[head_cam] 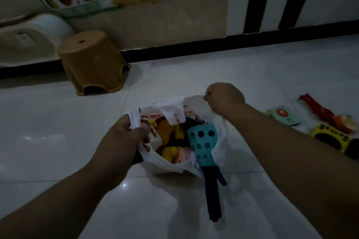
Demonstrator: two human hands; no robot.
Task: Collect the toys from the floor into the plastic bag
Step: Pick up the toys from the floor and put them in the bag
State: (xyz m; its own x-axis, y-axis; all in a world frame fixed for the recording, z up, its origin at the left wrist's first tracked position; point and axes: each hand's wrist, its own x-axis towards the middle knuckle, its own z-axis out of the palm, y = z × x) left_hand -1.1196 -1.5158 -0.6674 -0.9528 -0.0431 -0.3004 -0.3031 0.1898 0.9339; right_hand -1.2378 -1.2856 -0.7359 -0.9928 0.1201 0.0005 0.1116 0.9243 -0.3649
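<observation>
A white plastic bag [167, 163] sits open on the tiled floor in the middle of the view. My left hand [124, 134] grips its left handle, and my right hand [223, 99] pinches the far right rim. Inside lie yellow and pink toys [171, 151] and some boxes. A teal perforated scoop toy [203, 141] leans in the bag, its dark handle [213, 196] sticking out over the near rim. On the floor at the right lie a picture card [285, 115], a red toy [318, 110], an orange ball-like toy [344, 123] and a yellow-black toy [330, 137].
An upturned brown plastic stool [91, 62] stands at the back left by the wall. A white and beige plastic object [29, 42] sits further left. Posters hang on the wall behind.
</observation>
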